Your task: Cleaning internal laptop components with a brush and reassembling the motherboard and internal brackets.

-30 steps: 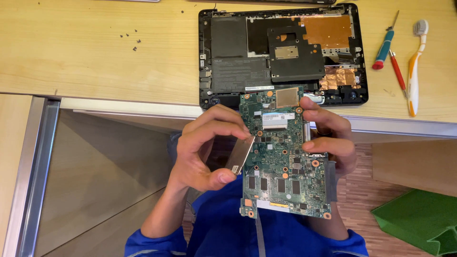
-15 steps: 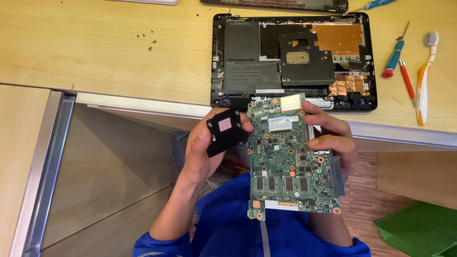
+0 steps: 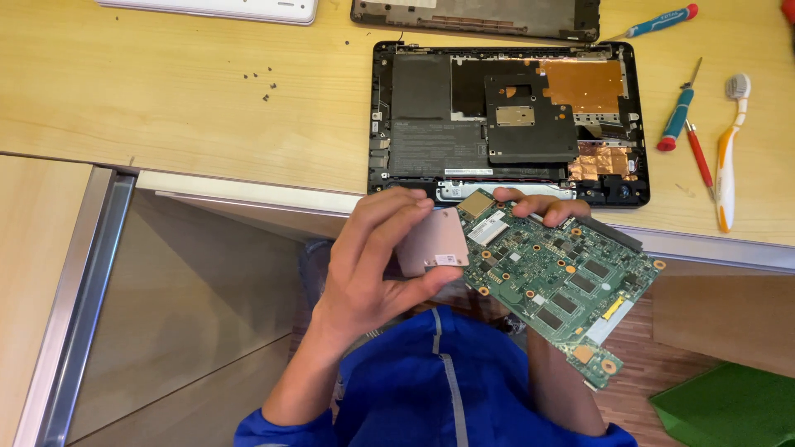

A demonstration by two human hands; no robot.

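My left hand (image 3: 370, 266) pinches a small flat plate (image 3: 432, 241), copper-pink on the side facing me, just left of a green circuit board (image 3: 556, 283). My right hand (image 3: 538, 204) holds that board from underneath, only its fingertips showing over the far edge. The board is tilted, its long side running down to the right, chips facing up. Both are held below the desk edge, over my blue top. An opened black laptop base (image 3: 507, 120) with copper foil patches lies on the wooden desk just beyond.
Several tiny screws (image 3: 258, 81) lie on the desk at left. Right of the laptop base are a blue-handled screwdriver (image 3: 679, 117), a thin red one (image 3: 698, 153) and an orange-white toothbrush (image 3: 729, 153). Another screwdriver (image 3: 658, 21) and a dark cover panel (image 3: 476, 15) lie behind.
The plate in my left hand has turned from its dark side to its copper-pink side. The board has tilted from upright to slanting down right.
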